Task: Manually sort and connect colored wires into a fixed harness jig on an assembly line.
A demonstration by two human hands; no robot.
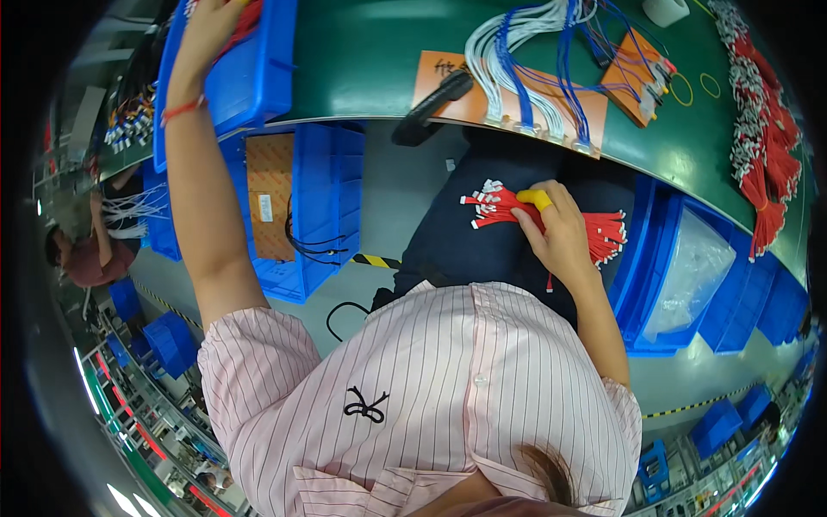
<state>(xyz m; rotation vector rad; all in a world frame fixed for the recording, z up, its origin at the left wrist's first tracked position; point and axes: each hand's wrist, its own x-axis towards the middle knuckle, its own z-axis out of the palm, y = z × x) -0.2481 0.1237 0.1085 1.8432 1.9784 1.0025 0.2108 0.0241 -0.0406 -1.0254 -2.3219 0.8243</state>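
My right hand (pixel 556 228) is on my lap, closed over a bundle of short red cables (pixel 603 231) with white connectors at both ends. A yellow finger cot covers one of its fingers. The cable ends fan out on either side of the hand, and one cable dangles below. At the top left my left hand (pixel 209 33) reaches into a blue bin (pixel 258 95) that holds more red cables (pixel 247 24). The frame's top edge cuts off most of its fingers, so its grip is hidden.
On the green table (pixel 370 52) stands an orange board (pixel 444 73) with white and blue wires (pixel 508 60). Bunches of red cables (pixel 769 164) hang over the right edge. Blue crates (pixel 340 198) stand below the table; one at right holds clear plastic bags (pixel 693 267). A person (pixel 90 254) sits far left.
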